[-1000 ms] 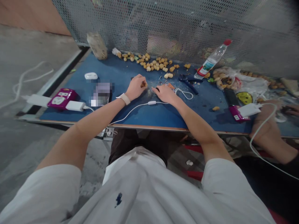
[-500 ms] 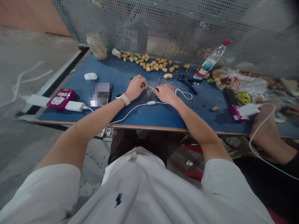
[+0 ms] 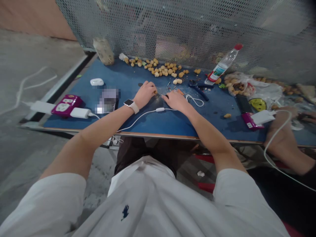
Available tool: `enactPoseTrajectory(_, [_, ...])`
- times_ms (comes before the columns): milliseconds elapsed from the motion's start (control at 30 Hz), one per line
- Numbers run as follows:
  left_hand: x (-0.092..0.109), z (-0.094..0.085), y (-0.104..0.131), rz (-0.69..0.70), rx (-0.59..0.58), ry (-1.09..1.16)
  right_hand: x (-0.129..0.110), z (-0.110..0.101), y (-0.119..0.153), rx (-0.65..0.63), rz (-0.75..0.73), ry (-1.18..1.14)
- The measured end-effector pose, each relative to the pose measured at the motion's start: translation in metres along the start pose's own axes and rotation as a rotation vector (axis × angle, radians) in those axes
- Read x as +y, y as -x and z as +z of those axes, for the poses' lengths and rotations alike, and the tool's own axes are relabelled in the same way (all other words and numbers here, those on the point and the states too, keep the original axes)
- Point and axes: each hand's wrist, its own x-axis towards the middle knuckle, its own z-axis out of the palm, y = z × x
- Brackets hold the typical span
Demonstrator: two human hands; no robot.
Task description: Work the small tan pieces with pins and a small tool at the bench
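My left hand [image 3: 144, 94], with a watch at the wrist, is closed round a small yellow-brown nut-like piece [image 3: 155, 92] over the blue table. Facing it from the right, my right hand [image 3: 174, 100] is closed, and a thin pointed tip [image 3: 162, 95] shows at its fingers; most of that tool is hidden. Just beyond my right hand lie small metal tools [image 3: 169, 86] and an orange piece [image 3: 180, 92]. A white cord [image 3: 195, 99] loops beside it. Several yellow-brown pieces [image 3: 165, 70] are piled farther back.
Blue-handled pliers [image 3: 200, 91] and a tilted bottle [image 3: 219, 69] stand out at right, near a plastic bag [image 3: 264, 90]. A phone [image 3: 108, 99], white case [image 3: 96, 82], purple power block [image 3: 66, 106] and jar [image 3: 103, 51] are left. Another person's arm [image 3: 286, 141] reaches in at far right.
My left hand has turned, so the watch face now shows and the piece is more covered by the fingers. The thin tool between my hands shows less. My right hand has barely moved.
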Motion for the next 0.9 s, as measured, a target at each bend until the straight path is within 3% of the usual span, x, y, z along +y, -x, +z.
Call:
enactPoseTrajectory(633, [-0.007,0.0042,-0.0018,0.074,-0.016,-0.05,0.0076,0.0042,-0.0038,0.015,-0.018,0.078])
enactPoseTrajectory(900, [-0.005,0.0088,-0.0043,0.044,0.0,-0.074,0.0045,-0.0003,-0.0029,-0.013,-0.045,0.041])
